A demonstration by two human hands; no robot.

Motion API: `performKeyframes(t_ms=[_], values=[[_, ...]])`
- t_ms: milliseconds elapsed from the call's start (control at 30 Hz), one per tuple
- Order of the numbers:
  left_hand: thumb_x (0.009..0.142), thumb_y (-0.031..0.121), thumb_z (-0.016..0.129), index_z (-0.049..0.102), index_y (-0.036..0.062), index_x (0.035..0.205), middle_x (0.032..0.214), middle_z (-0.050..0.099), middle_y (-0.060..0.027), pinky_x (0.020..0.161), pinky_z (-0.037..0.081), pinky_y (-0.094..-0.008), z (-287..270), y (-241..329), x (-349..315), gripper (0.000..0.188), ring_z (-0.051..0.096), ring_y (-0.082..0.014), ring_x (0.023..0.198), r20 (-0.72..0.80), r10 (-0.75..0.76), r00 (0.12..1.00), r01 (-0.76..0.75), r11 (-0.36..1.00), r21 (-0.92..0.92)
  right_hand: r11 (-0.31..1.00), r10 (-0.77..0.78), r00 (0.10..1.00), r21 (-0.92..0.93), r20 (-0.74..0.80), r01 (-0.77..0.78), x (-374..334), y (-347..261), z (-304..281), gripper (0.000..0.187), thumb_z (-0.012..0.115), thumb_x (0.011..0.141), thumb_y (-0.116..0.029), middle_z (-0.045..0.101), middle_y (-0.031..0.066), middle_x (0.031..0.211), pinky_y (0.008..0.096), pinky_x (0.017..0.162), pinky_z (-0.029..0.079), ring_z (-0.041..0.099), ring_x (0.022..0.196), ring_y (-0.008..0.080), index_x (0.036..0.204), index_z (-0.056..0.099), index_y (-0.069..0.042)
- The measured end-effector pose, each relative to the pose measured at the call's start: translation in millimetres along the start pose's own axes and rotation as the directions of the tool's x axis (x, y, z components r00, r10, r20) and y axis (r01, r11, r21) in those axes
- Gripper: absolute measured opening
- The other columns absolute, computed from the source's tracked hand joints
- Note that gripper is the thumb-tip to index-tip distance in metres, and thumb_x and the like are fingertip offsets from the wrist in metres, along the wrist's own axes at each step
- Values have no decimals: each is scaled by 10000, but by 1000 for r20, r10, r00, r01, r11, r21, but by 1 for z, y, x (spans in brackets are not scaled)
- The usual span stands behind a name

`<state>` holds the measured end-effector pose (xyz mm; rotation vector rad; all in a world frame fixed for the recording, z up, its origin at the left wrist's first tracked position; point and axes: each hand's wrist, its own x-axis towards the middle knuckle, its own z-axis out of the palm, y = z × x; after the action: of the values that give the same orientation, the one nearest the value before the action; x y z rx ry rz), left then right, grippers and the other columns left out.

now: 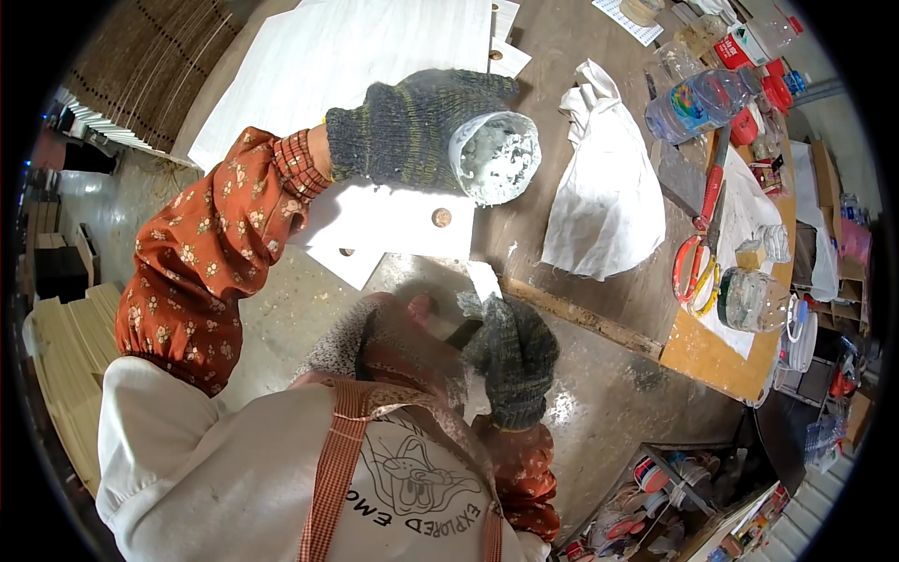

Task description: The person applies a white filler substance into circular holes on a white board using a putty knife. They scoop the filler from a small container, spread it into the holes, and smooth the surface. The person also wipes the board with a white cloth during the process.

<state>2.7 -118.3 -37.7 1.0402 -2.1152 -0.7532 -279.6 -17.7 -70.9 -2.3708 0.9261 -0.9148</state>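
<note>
My left hand [403, 131], in a dark knitted glove, is wrapped round a clear cup [462, 178] above the table's left part. The cup is tilted so its mouth faces me, and pale grey-white paste [496, 155] coats its inside. Nearer my body, off the table's front edge, my right hand [517, 361] wears a matching glove. It is closed on what looks like a putty knife [483, 279]; white paste covers the blade and the handle is hidden. White panels [356, 47] with round holes lie under my left hand. A crumpled white cloth [604, 201] rests right of the cup.
Scissors with red and yellow handles [691, 267], a red-handled tool [714, 187], a water bottle [702, 105] and a jar [752, 300] crowd the table's right side. A bin of rubbish [646, 510] stands low at right. Stacked boards [70, 375] are at left.
</note>
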Motion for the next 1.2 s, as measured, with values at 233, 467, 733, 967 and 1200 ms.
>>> performKeyframes(t_ms=[233, 467, 733, 967, 1200], values=[[634, 164, 771, 391, 56, 1295, 1246, 485, -130, 920, 443, -323, 3, 1, -3, 771, 508, -199, 1100, 33, -55, 998, 58, 994, -92, 833, 454, 880, 286, 137, -474, -4, -15, -3, 299, 584, 774, -50, 594, 132, 932, 351, 634, 495, 598, 750, 281, 1069, 552, -22], [645, 167, 771, 382, 59, 1305, 1226, 506, -120, 911, 449, -310, 2, 0, -3, 773, 531, -191, 1067, 9, 10, 1000, -10, 1000, -30, 925, 282, 958, 249, 52, -286, 6, -15, -8, 318, 608, 756, -39, 587, 162, 943, 373, 642, 505, 602, 776, 296, 1067, 551, -13], [635, 191, 779, 383, 53, 1302, 1251, 478, -121, 919, 439, -310, 1, 4, 2, 788, 517, -188, 1082, 44, 37, 998, -38, 999, 13, 982, -1, 965, 183, -260, 51, -5, -3, 26, 377, 581, 739, 9, 584, 171, 979, 382, 681, 513, 601, 817, 298, 1113, 540, -24], [669, 152, 761, 371, 61, 1310, 1262, 471, -123, 911, 452, -313, 1, 5, -1, 757, 512, -182, 1094, 39, -43, 998, 46, 995, -89, 1000, 15, 992, 5, -129, -14, -13, -11, 27, 360, 561, 743, 6, 579, 190, 989, 390, 730, 505, 592, 858, 332, 1099, 530, -35], [666, 168, 763, 344, 60, 1327, 1250, 477, -123, 900, 455, -313, 0, 6, 0, 791, 518, -190, 1079, 65, -12, 998, 12, 1000, 1, 766, 485, 874, 463, 41, -446, -22, -18, 27, 321, 576, 776, -56, 579, 192, 981, 387, 718, 508, 593, 856, 331, 1091, 522, -36]])
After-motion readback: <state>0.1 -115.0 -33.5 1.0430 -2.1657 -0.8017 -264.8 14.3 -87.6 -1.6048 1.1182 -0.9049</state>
